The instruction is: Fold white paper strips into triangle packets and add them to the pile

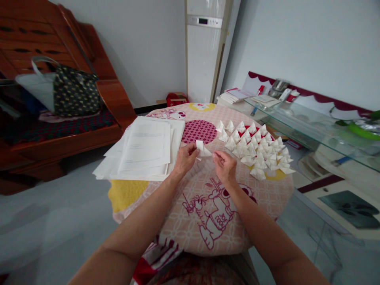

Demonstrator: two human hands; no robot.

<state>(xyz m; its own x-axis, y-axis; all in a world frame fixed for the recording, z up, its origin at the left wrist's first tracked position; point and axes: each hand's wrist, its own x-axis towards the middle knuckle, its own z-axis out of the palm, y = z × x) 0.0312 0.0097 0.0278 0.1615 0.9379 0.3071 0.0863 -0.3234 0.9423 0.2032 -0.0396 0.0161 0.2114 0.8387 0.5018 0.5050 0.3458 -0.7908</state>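
Note:
Over the middle of the cloth-covered round table, my left hand [187, 157] pinches a small piece of folded white paper [203, 151] between thumb and fingers. One end of the paper stands up as a flap; the other narrows to a point on the right. My right hand [225, 165] is closed with its fingertips at that pointed end. To the right, several folded paper shapes [252, 148] with raised points stand in close rows. A stack of printed white sheets [145, 146] lies left of my left hand.
The patterned tablecloth [190, 221] reaches close to my lap. At right stands a glass-topped cabinet [320, 130] carrying papers and containers. A wooden bench [114, 103] with a dotted bag [75, 91] is at left, a tall white appliance [203, 55] behind.

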